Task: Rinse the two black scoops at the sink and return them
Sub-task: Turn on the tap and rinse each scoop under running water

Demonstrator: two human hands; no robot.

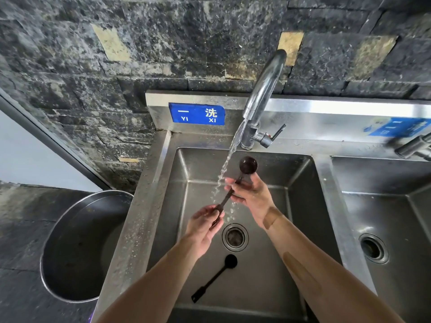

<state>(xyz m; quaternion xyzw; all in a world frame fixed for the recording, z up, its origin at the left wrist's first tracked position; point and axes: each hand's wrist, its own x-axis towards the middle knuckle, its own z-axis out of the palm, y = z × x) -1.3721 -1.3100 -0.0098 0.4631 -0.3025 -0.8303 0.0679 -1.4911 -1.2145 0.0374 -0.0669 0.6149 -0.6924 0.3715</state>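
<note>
Lighting: even, moderately bright, soft; no hard shadows. Strongest glare on steel backsplash (338, 108) at upper right, w/ smaller highlights on faucet (263, 89). Sink basin (268, 264) reads dull grey, w/ faint shade under the forearms. Wide-angle distortion is marked: straight edges bow twd frame borders. Motion blur on the second tap (412, 145) at right edge. Centre is acceptably sharp; stone wall (116, 66) looks smeared by compression.

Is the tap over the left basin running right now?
On. A stream of water pours from the faucet spout and splashes around the handle of the scoop held in both hands.
</note>
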